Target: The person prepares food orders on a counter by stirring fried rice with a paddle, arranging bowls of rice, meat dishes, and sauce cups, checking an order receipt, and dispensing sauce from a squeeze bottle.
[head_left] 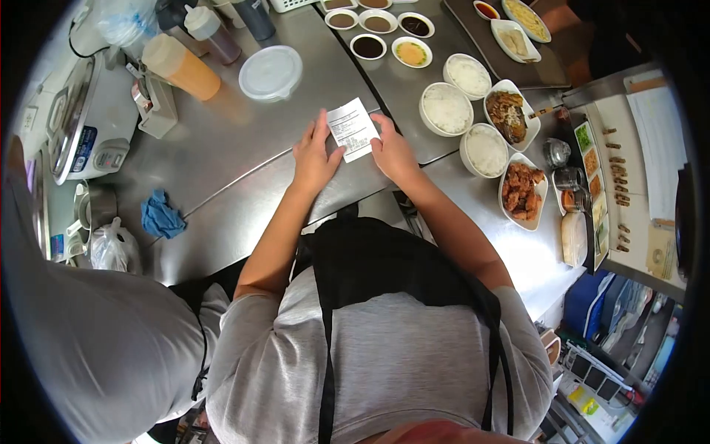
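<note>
A white printed paper slip (353,130) is held over the steel counter between my two hands, slightly tilted. My left hand (316,157) is at its left edge, with the fingertips near the upper corner and the thumb by the lower edge. On the opposite side, my right hand (394,154) has its thumb at the slip's right edge and its fingers beside the upper part. Right of my right hand stand white bowls of rice (447,109), a dish of browned food in sauce (507,117) and a dish of fried pieces (522,191).
Small sauce dishes (368,47) sit at the top centre. A round plastic lid (271,72), an orange squeeze bottle (181,66) and a blue cloth (162,214) are on the left. Another person in a grey shirt (111,344) stands close at left. A rice cooker (111,122) is beyond.
</note>
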Demonstrator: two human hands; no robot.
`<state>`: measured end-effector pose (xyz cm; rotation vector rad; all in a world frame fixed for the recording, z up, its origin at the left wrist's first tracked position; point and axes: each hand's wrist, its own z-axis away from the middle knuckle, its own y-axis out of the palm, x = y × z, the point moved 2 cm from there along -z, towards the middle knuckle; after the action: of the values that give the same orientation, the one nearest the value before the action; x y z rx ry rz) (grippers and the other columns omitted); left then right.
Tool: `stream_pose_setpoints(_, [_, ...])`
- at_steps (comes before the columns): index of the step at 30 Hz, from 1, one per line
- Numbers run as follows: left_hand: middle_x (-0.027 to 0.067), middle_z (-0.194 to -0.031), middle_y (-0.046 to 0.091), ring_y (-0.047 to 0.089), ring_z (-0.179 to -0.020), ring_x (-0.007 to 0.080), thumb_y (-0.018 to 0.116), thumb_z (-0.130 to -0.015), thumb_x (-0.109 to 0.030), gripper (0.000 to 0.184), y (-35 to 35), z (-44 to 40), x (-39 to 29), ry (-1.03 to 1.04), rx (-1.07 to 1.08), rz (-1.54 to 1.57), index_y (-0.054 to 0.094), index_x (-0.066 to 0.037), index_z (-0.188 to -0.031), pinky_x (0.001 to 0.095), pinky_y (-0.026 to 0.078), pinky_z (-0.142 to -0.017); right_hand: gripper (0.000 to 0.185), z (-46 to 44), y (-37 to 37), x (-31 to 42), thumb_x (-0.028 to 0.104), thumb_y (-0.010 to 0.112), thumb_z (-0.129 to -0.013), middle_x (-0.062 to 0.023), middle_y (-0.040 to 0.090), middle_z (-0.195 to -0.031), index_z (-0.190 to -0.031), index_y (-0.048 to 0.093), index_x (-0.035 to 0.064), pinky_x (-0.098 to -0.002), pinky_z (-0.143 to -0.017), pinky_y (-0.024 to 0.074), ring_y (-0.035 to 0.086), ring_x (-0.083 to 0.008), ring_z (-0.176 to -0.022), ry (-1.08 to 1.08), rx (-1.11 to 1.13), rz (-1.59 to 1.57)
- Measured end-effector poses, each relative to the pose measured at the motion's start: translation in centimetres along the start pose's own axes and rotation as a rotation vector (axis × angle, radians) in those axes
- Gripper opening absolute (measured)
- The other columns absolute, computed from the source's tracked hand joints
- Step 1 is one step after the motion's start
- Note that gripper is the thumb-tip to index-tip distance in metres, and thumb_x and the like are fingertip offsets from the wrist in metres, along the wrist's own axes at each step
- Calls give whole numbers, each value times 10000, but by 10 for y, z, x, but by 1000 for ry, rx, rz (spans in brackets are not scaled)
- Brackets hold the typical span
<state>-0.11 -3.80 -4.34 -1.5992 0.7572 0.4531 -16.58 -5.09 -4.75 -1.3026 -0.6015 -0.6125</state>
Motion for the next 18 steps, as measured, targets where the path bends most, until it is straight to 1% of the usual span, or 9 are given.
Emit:
stream_pose_setpoints(1, [103,-1144,489,352,-1135,327,610,-687,-181,510,2,-2,4,59,18,-104,445,-94,-1162,442,280,-839,399,-3,1,3,114,491,-761,-123,561,-873,-1145,383,132,-378,-671,434,551,-295,-743,14,9,114])
stream_pose_setpoints(2, [89,-1154,484,335,-1146,337,615,-679,-192,495,3,-3,8,120,37,-209,471,-121,-1147,457,272,-832,372,-4,2,6,115,494,-757,-121,530,-946,-1120,416,142,-376,-702,419,527,-292,-814,-35,-12,152])
stream_pose_setpoints(4, [82,-1157,483,336,-1142,346,628,-665,-221,456,4,-7,13,134,25,-209,514,-137,-1098,447,279,-809,323,-1,4,10,116,499,-750,-117,470,-1091,-1070,480,161,-373,-765,391,477,-286,-956,-135,-56,226])
stream_pose_setpoints(7, [78,-1163,479,336,-1139,354,641,-650,-252,421,6,-9,14,144,20,-209,557,-152,-1050,436,287,-785,208,-3,10,21,117,515,-725,-106,350,-1219,-914,579,171,-397,-871,301,336,-303,-1106,-166,-103,323])
stream_pose_setpoints(10, [86,-1175,471,334,-1141,352,643,-649,-254,427,5,-9,15,138,33,-211,557,-151,-1055,432,287,-778,125,-2,26,29,134,535,-702,-102,351,-1220,-796,612,163,-457,-914,215,283,-333,-1130,-336,-148,320])
stream_pose_setpoints(13, [102,-1178,469,323,-1152,351,637,-659,-256,434,4,-10,16,136,49,-198,548,-150,-1070,429,289,-774,102,-6,35,24,161,552,-684,-107,347,-1228,-765,614,168,-496,-897,224,279,-349,-1129,-464,-291,376])
stream_pose_setpoints(16, [127,-1170,472,299,-1172,351,628,-678,-268,439,3,-9,14,126,73,-186,535,-150,-1090,434,293,-775,121,-16,7,13,102,548,-670,-121,354,-1230,-735,615,179,-500,-879,238,300,-358,-1122,-344,-402,564])
stream_pose_setpoints(17, [129,-1175,467,297,-1173,350,628,-677,-273,442,3,-9,15,129,70,-182,534,-151,-1091,434,291,-775,133,-18,-1,12,85,531,-669,-125,368,-1216,-727,611,174,-487,-881,247,309,-353,-1119,-317,-427,615])
stream_pose_setpoints(18, [131,-1180,462,295,-1174,349,628,-677,-279,445,2,-10,15,134,69,-180,533,-151,-1093,434,289,-775,135,-16,-1,14,82,528,-667,-125,371,-1213,-726,608,173,-482,-882,249,313,-350,-1116,-332,-400,578])
